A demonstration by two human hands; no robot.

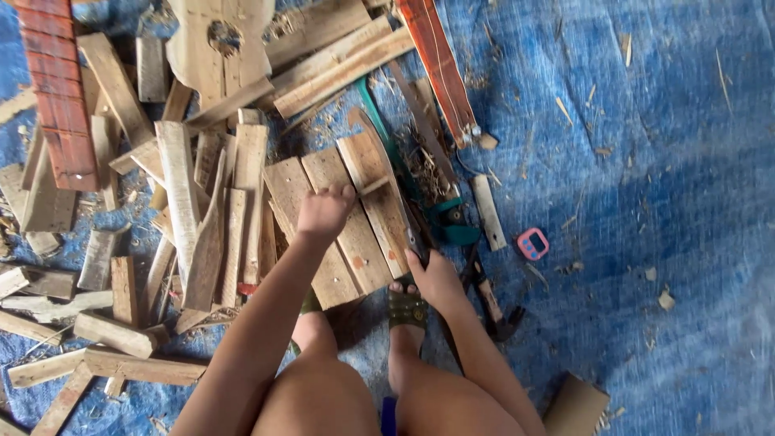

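Observation:
My left hand [323, 211] rests fist-like on a group of short pale wooden planks [355, 234] lying side by side on the blue tarp, its fingers curled over one plank's top. At the planks' right edge my right hand [436, 278] is closed around the dark handle of a long thin tool [413, 238]. The tool runs up along the rightmost plank. My sandalled foot [407, 308] presses against the near end of the planks, just beside the right hand. My bare knees fill the bottom of the view.
Scrap wood [186, 202] lies heaped to the left. A red-brown slatted board [56, 97] lies top left, a guitar-shaped wooden cutout [218, 40] above. A green-handled saw [452, 222], a claw hammer [496, 311] and a small pink device [533, 242] lie right of the planks.

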